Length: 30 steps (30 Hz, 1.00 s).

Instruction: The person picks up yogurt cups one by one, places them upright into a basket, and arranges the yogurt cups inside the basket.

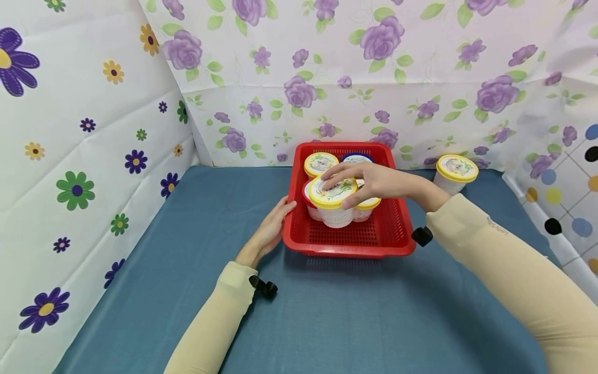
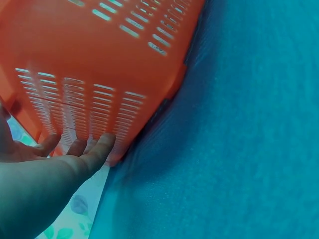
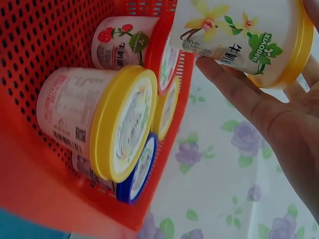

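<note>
A round white ice cream tub (image 1: pixel 337 217) with a yellow lid is held by my right hand (image 1: pixel 374 179) over the red plastic basket (image 1: pixel 394 228). The right wrist view shows my fingers around this tub (image 3: pixel 239 35), which bears a vanilla flower print. Inside the basket stand a red-lidded tub (image 3: pixel 124 42) with strawberries, a blue-lidded tub (image 1: pixel 357 157) and two yellow-lidded ones, the nearer (image 3: pixel 75 107) showing its barcode. At the basket's left side my left hand (image 1: pixel 273 226) grips the rim, thumb on top, fingers against the slotted outer wall.
Another yellow-lidded tub (image 1: pixel 455 174) stands on the blue cloth (image 1: pixel 327 317) to the right of the basket, behind my right forearm. A flowered sheet (image 1: pixel 261 98) hangs right behind the basket, and more patterned sheets close off both sides.
</note>
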Each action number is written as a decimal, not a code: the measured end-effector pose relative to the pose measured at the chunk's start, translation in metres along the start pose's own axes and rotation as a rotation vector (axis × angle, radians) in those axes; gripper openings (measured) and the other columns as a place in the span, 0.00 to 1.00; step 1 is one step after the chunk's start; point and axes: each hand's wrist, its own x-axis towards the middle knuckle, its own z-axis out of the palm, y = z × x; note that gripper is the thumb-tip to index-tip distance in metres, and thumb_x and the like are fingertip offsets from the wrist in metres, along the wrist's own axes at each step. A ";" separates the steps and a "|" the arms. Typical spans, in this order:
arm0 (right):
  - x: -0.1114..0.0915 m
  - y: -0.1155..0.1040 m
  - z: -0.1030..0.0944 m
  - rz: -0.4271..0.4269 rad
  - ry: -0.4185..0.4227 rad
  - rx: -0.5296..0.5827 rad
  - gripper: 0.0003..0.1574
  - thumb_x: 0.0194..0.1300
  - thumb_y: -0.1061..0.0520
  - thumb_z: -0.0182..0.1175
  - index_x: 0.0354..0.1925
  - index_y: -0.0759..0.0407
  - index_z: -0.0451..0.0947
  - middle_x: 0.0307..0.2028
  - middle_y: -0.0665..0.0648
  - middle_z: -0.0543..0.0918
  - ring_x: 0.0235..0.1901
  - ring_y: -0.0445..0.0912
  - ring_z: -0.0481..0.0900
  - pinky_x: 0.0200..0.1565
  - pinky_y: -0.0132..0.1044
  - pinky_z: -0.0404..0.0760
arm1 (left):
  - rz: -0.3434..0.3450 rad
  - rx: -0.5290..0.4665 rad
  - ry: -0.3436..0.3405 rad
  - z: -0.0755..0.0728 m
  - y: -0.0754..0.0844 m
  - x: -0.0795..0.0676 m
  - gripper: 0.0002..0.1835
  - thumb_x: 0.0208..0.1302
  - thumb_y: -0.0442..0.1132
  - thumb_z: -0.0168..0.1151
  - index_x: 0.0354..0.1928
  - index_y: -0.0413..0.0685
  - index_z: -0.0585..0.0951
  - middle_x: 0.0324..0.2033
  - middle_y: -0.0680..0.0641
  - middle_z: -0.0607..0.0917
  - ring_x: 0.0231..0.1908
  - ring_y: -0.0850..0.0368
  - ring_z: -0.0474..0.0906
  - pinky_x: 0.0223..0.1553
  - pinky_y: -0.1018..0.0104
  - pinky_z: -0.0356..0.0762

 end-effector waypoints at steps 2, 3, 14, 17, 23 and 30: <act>0.005 0.000 0.003 0.003 -0.035 0.021 0.32 0.66 0.51 0.72 0.67 0.43 0.81 0.72 0.47 0.69 0.72 0.48 0.60 0.62 0.50 0.77 | 0.002 0.002 0.000 0.000 0.000 0.000 0.29 0.83 0.51 0.47 0.79 0.52 0.59 0.71 0.34 0.70 0.70 0.33 0.68 0.65 0.49 0.75; 0.007 0.000 0.005 0.005 -0.049 0.033 0.32 0.66 0.51 0.72 0.67 0.44 0.81 0.73 0.48 0.69 0.73 0.49 0.60 0.62 0.50 0.77 | 0.002 -0.002 0.000 0.000 0.000 0.000 0.29 0.83 0.51 0.47 0.79 0.52 0.59 0.70 0.35 0.71 0.70 0.33 0.68 0.66 0.47 0.74; 0.021 0.004 0.018 0.016 -0.138 0.045 0.34 0.63 0.52 0.73 0.67 0.49 0.80 0.72 0.53 0.69 0.73 0.52 0.59 0.65 0.52 0.74 | -0.007 0.015 0.007 0.001 0.002 -0.002 0.28 0.83 0.52 0.48 0.78 0.55 0.60 0.66 0.43 0.75 0.61 0.51 0.77 0.59 0.59 0.80; 0.023 0.005 0.021 0.024 -0.156 0.024 0.35 0.62 0.50 0.74 0.67 0.47 0.80 0.71 0.51 0.70 0.72 0.51 0.61 0.63 0.50 0.77 | -0.009 0.015 0.006 0.001 0.002 -0.002 0.28 0.82 0.52 0.48 0.78 0.56 0.60 0.66 0.43 0.75 0.60 0.52 0.77 0.57 0.62 0.81; 0.025 0.010 0.027 0.060 -0.168 -0.032 0.36 0.59 0.47 0.76 0.65 0.43 0.82 0.69 0.49 0.72 0.70 0.50 0.63 0.60 0.47 0.80 | -0.006 0.021 0.011 0.002 0.001 -0.002 0.29 0.82 0.52 0.49 0.78 0.55 0.60 0.66 0.43 0.74 0.61 0.51 0.76 0.57 0.63 0.81; 0.031 0.013 0.034 0.093 -0.215 -0.037 0.33 0.62 0.46 0.75 0.64 0.43 0.82 0.70 0.49 0.72 0.69 0.48 0.65 0.64 0.47 0.75 | -0.002 -0.003 0.010 0.002 0.001 0.000 0.28 0.83 0.51 0.47 0.78 0.54 0.59 0.68 0.43 0.74 0.63 0.52 0.75 0.59 0.64 0.79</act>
